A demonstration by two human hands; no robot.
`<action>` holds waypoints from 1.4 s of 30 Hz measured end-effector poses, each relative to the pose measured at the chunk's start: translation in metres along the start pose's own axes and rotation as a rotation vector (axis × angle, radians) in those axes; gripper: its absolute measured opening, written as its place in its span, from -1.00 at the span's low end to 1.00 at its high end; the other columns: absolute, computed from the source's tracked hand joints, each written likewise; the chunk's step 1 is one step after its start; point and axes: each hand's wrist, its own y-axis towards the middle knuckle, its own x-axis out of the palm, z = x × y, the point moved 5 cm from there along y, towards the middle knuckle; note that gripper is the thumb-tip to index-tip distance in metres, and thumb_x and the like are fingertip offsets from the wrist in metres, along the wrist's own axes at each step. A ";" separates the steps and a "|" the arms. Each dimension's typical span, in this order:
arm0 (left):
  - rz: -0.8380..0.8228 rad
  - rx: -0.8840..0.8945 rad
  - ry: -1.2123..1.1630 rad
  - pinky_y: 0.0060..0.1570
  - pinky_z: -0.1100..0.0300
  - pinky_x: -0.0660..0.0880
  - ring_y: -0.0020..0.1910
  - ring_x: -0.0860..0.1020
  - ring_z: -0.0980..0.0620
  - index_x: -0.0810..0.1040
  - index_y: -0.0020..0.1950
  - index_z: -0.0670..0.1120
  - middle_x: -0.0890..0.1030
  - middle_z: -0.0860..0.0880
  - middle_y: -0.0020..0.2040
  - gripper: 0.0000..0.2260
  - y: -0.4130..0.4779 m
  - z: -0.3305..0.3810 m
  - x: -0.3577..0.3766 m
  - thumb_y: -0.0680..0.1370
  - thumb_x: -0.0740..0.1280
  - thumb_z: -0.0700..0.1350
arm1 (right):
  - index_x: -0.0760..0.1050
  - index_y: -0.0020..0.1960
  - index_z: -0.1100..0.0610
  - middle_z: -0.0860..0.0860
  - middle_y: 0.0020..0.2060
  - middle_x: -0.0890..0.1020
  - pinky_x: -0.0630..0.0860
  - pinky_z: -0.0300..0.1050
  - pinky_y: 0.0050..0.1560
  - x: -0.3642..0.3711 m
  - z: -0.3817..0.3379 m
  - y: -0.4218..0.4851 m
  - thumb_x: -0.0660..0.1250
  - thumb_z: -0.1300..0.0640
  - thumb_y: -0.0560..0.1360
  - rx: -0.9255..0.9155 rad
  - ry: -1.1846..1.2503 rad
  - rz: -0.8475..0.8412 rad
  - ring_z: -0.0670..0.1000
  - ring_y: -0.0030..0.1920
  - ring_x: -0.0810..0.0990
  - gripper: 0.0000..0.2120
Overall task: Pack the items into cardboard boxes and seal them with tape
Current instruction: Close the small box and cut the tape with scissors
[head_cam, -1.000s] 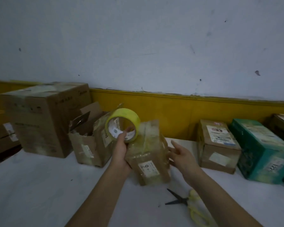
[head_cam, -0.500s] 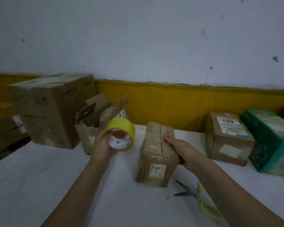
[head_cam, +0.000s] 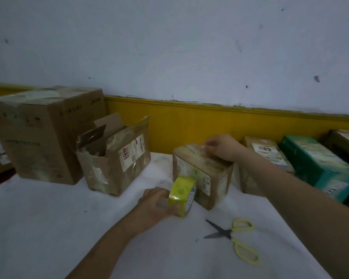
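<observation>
A small taped cardboard box (head_cam: pixel 208 174) stands on the white table (head_cam: pixel 48 228) in the middle. My right hand (head_cam: pixel 223 147) rests on the box's top, fingers bent and pressing down near its far edge. My left hand (head_cam: pixel 156 202) grips a yellow tape roll (head_cam: pixel 182 193) held on edge against the box's near left face, low by the table. Whether a strip runs from the roll onto the box is unclear.
Yellow-handled scissors (head_cam: pixel 235 236) lie open on the table in front of the box. An open torn box (head_cam: pixel 113 158) and a large closed carton (head_cam: pixel 42 133) stand at the left. A labelled brown box (head_cam: pixel 266 154) and a green box (head_cam: pixel 318 168) stand at the right against the yellow wall band.
My left hand has brought the tape roll down from beside the box to its lower near face. My right hand has shifted from the box's side up to its top.
</observation>
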 end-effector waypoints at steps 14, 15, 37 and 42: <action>-0.112 -0.291 -0.973 -0.44 0.07 0.53 -0.38 0.61 -0.17 0.25 0.44 -0.09 0.65 -0.28 -0.20 -0.57 0.051 0.060 0.032 0.62 0.33 -0.15 | 0.40 0.44 0.00 -0.07 0.35 0.35 0.27 -0.41 0.22 0.079 0.068 -0.204 0.36 -0.19 0.50 -0.034 -0.035 -0.216 -0.09 0.28 0.37 -0.43; -0.128 -0.296 -0.992 -0.42 0.07 0.53 -0.36 0.61 -0.18 0.23 0.47 -0.10 0.64 -0.29 -0.18 -0.54 0.052 0.063 0.034 0.63 0.32 -0.15 | 0.35 0.48 0.00 -0.07 0.43 0.29 0.20 -0.45 0.26 0.078 0.071 -0.208 0.34 -0.19 0.52 -0.035 -0.044 -0.269 -0.10 0.37 0.30 -0.40; -0.116 -0.305 -1.083 -0.49 0.11 0.54 -0.49 0.58 -0.10 0.38 0.24 -0.16 0.62 -0.20 -0.34 -0.75 0.067 0.078 0.063 0.63 0.31 -0.11 | 0.41 -0.02 -0.01 -0.11 -0.15 0.46 0.39 -0.18 -0.25 0.053 0.076 -0.242 0.20 -0.32 0.47 0.082 -0.501 -0.203 -0.09 -0.23 0.44 -0.62; -0.145 -0.281 -1.056 -0.49 0.11 0.54 -0.49 0.58 -0.12 0.41 0.10 -0.16 0.64 -0.24 -0.32 -0.86 0.064 0.080 0.061 0.66 0.25 -0.10 | 0.35 0.04 -0.13 -0.20 -0.25 0.61 0.49 -0.29 -0.37 0.028 0.055 -0.233 0.24 -0.35 0.41 0.178 -0.103 0.050 -0.16 -0.37 0.59 -0.63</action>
